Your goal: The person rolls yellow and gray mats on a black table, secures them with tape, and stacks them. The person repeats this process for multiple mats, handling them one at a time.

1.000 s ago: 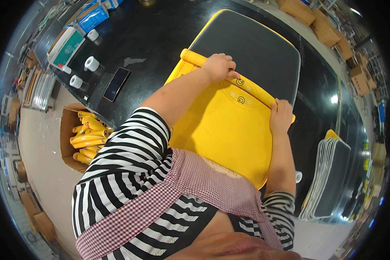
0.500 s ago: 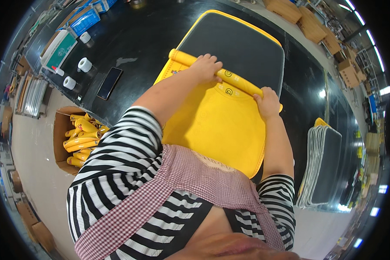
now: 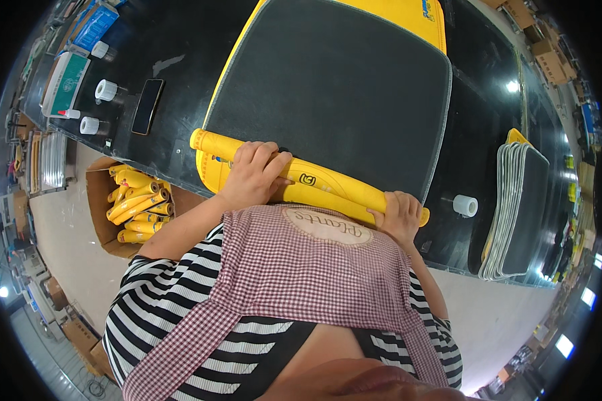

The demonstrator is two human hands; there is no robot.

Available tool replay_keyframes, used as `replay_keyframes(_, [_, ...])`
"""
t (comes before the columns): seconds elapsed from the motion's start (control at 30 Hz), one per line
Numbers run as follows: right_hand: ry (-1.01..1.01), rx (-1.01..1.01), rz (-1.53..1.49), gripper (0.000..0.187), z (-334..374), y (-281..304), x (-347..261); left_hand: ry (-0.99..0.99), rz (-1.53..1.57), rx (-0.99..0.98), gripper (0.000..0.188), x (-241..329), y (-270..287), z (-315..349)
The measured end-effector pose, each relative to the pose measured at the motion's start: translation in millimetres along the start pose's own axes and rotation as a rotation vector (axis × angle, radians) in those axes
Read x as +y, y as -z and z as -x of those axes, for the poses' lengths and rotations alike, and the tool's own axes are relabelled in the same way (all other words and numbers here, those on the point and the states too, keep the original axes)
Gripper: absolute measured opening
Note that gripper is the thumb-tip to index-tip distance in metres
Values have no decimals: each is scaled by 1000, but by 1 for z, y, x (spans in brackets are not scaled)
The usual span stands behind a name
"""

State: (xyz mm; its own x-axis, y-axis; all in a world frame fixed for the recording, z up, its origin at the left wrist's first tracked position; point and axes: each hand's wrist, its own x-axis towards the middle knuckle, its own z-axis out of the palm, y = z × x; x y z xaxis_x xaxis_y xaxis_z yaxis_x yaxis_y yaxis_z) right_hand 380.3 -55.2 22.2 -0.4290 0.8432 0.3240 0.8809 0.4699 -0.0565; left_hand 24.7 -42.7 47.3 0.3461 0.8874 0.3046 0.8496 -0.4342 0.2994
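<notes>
A yellow printed mat is rolled into a long tube [image 3: 338,186] along the table's near edge, close to my apron. My left hand [image 3: 255,174] grips the tube left of its middle, fingers curled over the top. Near the tube's right end my right hand [image 3: 400,215] holds it, thumb on the near side. Beyond the tube lies a flat black sheet [image 3: 334,87] with rounded corners and a pale stitched edge. Yellow mat material [image 3: 408,17] shows past its far edge. Whether the black sheet joins the roll is hidden.
On the left of the table [image 3: 180,107] lie a phone [image 3: 147,107], several white tape rolls [image 3: 106,90] and a green-white box [image 3: 67,83]. Below stands a carton [image 3: 100,227] of rolled yellow mats [image 3: 140,204]. To the right are another white roll [image 3: 465,206] and stacked mats [image 3: 515,207].
Both hands have drawn the rolled tube toward my body. More black surface shows beyond it, and the yellow expanse on the near side has shrunk. The view has shifted too.
</notes>
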Motion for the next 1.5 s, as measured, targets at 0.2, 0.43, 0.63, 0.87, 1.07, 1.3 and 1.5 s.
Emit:
replay_keyframes(0.2, [-5, 155, -137, 39, 12, -8, -2, 72, -97, -112, 47, 2, 5, 7])
replay_keyframes(0.43, [20, 188, -183, 49, 30, -7, -3, -75, -292, 6, 53, -17, 6, 36])
replay_keyframes(0.63, [-14, 173, -166, 54, 22, -8, -4, -61, -279, -9, 53, -25, -2, 34])
replay_keyframes(0.87, [64, -62, -263, 39, -22, 4, 28, 12, -126, -173, 70, -31, 12, -18])
replay_keyframes(1.07, [-56, -43, -219, 30, -110, 11, 53, 42, -160, -263, 70, -54, 11, -106])
replay_keyframes(1.3, [70, -24, -184, 49, -119, 7, -2, 34, -99, -301, 58, -72, -13, -163])
replay_keyframes(1.5, [-21, -31, -220, 58, -143, -18, -4, -20, -24, -230, 39, -93, -15, -201])
